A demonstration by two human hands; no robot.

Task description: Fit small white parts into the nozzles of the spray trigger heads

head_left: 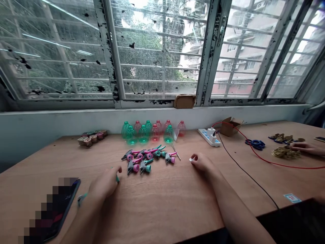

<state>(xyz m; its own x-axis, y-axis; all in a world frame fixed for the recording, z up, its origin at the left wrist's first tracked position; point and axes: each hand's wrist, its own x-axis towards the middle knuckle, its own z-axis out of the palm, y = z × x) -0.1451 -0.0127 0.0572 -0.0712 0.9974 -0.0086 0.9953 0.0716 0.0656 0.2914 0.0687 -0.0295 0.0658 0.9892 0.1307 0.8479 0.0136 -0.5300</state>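
My left hand (108, 181) is at the left of the table, its fingers curled around a mostly hidden spray head (117, 178); only bits of teal show. Another grey and teal piece (81, 200) peeks out behind my left wrist. My right hand (202, 162) rests on the table at centre right, pinching a small white piece (191, 160) between its fingertips. Between my hands, farther back, lies a cluster of trigger spray heads (146, 167) in grey with pink or teal parts. A thin metal rod (176, 152) lies beside them.
Green and red clear bottles (143, 134) stand by the wall. Rightward are a power strip (209, 138), a cardboard box (230, 127), cables, blue scissors-like handles (255, 144) and another person's hand (307, 148) at gold pieces (285, 152). A phone (62, 210) lies at front left.
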